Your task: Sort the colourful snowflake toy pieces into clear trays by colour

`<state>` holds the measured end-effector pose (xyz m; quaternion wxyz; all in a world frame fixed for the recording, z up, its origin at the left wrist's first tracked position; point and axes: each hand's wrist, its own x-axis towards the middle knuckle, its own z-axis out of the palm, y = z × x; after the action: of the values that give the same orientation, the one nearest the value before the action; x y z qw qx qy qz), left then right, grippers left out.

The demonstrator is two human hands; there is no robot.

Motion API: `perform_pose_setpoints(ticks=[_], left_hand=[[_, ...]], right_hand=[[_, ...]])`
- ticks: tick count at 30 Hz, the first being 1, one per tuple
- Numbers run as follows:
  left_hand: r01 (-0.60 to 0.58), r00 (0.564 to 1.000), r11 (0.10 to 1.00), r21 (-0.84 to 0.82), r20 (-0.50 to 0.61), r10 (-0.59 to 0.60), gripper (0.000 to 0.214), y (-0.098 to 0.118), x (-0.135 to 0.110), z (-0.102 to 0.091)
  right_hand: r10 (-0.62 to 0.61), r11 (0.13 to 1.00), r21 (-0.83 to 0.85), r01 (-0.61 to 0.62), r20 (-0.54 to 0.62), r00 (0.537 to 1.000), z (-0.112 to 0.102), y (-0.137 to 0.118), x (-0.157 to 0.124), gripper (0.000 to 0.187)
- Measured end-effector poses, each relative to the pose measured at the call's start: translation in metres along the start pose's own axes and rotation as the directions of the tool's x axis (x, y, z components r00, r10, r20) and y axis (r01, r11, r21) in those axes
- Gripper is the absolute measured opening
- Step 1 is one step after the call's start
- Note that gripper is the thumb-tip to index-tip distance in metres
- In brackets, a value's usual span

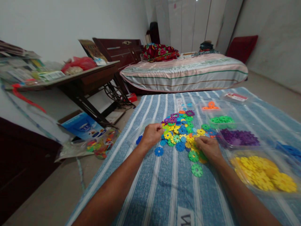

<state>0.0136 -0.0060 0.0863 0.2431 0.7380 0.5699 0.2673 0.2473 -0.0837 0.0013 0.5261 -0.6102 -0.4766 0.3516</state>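
A loose heap of notched plastic snowflake discs (180,146) in yellow, blue, green, purple and orange lies on the striped blue cloth (145,175). My left hand (152,135) is closed at the heap's left edge, its fingertips against the discs; what they pinch, if anything, is hidden. On the other side, my right hand (208,147) has its fingers curled down by yellow discs, and I cannot make out what is in them. Two green discs (197,170) lie just left of the right hand, on the near side. A single blue disc (159,151) sits below the left hand.
Clear containers on the right hold sorted discs: orange (211,106), green (222,120), purple (240,137), yellow (265,174) and blue (290,150). A clear lid or box (236,97) lies at the back right. Beyond are a bed (183,75) and a sewing table (89,73).
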Motion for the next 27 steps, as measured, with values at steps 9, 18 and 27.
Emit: perform_pose_setpoints(ticks=[9,18,27], left_hand=[[0.128,0.987,0.992,-0.003,0.095,-0.127,0.015,-0.018,0.0,0.016],[0.115,0.987,0.993,-0.003,0.113,-0.114,0.013,-0.008,-0.004,0.014],[0.131,0.986,0.991,0.021,0.104,-0.132,0.014,-0.008,-0.003,0.011]], right_hand=[[-0.008,1.0,-0.009,0.008,-0.002,1.0,0.001,0.005,0.0,0.044],[-0.025,1.0,-0.013,0.024,-0.02,0.999,0.001,0.007,0.0,0.042],[-0.008,1.0,-0.01,0.008,-0.011,1.0,0.001,0.001,-0.001,0.048]])
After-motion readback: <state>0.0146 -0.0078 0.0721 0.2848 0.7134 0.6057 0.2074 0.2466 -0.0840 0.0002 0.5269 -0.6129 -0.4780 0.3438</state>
